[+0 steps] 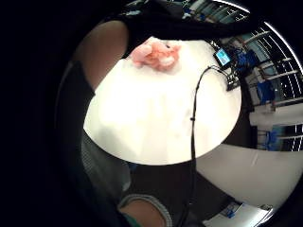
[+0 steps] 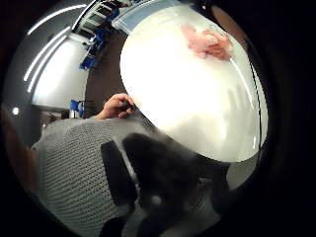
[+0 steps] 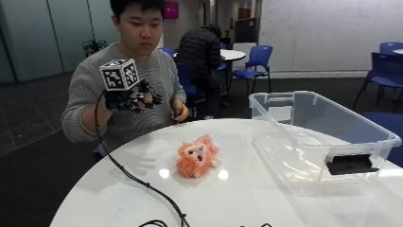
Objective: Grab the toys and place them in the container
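Note:
A fluffy orange plush toy (image 3: 196,160) lies on the round white table (image 3: 252,203), near its middle. It also shows in the palm views as the toy (image 1: 156,54) (image 2: 207,43) on the bright tabletop (image 1: 151,118). My gloved right hand (image 3: 132,100) hangs in the air above the table's near-left edge, well short of the toy, fingers loosely curled and holding nothing. A clear plastic container (image 3: 355,116) stands open on the table to the right of the toy, with nothing visible inside.
The person's bare left hand (image 3: 180,112) rests at the table's far edge, behind the toy. A black latch (image 3: 349,164) sits on the container's front end. Blue chairs (image 3: 252,61) and another table stand in the room behind.

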A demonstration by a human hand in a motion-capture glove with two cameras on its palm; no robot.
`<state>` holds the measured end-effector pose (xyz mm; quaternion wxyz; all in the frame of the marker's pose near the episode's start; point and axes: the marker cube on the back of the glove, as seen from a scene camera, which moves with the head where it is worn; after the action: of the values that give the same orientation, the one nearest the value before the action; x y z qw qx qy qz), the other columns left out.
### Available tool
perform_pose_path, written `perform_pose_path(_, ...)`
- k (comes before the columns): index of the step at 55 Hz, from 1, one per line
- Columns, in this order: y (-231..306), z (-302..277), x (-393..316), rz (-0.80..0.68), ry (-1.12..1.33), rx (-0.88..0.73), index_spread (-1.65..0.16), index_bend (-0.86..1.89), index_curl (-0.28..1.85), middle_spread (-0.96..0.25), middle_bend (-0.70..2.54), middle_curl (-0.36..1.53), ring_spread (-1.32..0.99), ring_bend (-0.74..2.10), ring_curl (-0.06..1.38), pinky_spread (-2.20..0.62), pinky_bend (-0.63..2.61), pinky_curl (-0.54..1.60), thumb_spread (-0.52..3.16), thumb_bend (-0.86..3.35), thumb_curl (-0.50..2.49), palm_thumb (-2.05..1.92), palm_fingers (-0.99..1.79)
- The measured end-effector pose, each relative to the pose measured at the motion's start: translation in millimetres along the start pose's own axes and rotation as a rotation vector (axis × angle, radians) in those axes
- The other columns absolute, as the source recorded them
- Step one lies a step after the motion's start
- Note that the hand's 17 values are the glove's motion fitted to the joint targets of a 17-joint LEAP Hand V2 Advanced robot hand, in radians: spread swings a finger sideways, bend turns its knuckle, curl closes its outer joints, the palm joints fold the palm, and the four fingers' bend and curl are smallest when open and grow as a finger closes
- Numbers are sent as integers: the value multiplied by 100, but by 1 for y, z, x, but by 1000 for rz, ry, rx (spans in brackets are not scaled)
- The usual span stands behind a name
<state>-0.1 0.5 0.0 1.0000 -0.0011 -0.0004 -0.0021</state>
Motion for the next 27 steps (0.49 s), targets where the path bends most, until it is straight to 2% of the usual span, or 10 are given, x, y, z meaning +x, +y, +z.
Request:
perform_pose_path(10,-3,-2,2,2,0,5,-27,19,12,-13,18,10,-5,19,5,4,57,19,79,-10,2,-15,4)
perform_pose_path(27,-22,-4,6,3,-4,2,-33,18,23,-16,19,19,-6,20,11,4,62,25,99,-11,4,-16,-1)
